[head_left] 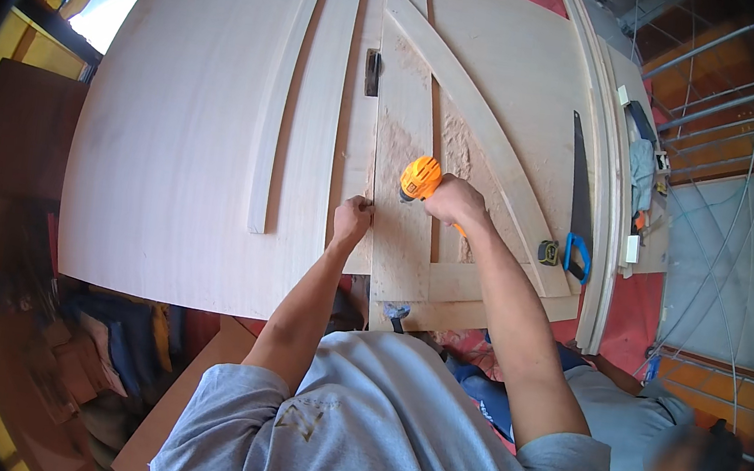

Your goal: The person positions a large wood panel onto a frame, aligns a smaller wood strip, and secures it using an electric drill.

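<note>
An orange power drill is gripped in my right hand, over a pale wooden plank. Its front end points down and left, toward the plank's left edge. Close by on the left, my left hand is closed, its fingertips pinched together at that edge. Whatever the pinched fingers hold, if anything, is too small to make out. Wood shavings lie on the plank and beside it. Farther up, a dark rectangular piece sits along the plank's left side.
A curved board slants on the right, near a tape measure and a blue-handled handsaw. Long strips lie left on a large panel. A clamp holds the near edge. Another person is at lower right.
</note>
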### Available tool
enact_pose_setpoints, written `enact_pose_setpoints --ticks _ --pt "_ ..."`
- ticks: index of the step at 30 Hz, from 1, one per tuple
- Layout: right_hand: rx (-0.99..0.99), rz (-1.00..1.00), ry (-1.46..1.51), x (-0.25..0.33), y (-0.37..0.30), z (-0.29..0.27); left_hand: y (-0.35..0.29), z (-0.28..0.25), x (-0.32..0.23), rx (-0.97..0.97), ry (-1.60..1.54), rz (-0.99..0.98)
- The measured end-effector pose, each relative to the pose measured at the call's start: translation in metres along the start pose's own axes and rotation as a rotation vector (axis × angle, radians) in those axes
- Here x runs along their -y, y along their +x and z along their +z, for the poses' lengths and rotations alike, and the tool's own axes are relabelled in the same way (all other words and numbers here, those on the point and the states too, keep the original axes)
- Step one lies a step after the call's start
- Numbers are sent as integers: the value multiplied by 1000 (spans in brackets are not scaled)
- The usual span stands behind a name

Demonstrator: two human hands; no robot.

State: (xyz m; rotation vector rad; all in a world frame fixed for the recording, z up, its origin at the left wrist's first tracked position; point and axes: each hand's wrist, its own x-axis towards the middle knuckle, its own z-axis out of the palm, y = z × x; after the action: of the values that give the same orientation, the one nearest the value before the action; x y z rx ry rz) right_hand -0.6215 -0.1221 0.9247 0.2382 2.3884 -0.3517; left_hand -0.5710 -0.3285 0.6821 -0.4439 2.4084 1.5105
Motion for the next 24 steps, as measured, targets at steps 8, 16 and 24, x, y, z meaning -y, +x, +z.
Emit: enact_pose_setpoints --ticks 8,16,24 --pt "-18 18 23 2 -12 -3 20 7 -51 -209 198 104" --pt "-71 3 -17 -3 -3 5 58 22 -100 -271 154 -379" --pt "-98 15 -31 -9 -5 3 60 15 -89 -120 58 -350"
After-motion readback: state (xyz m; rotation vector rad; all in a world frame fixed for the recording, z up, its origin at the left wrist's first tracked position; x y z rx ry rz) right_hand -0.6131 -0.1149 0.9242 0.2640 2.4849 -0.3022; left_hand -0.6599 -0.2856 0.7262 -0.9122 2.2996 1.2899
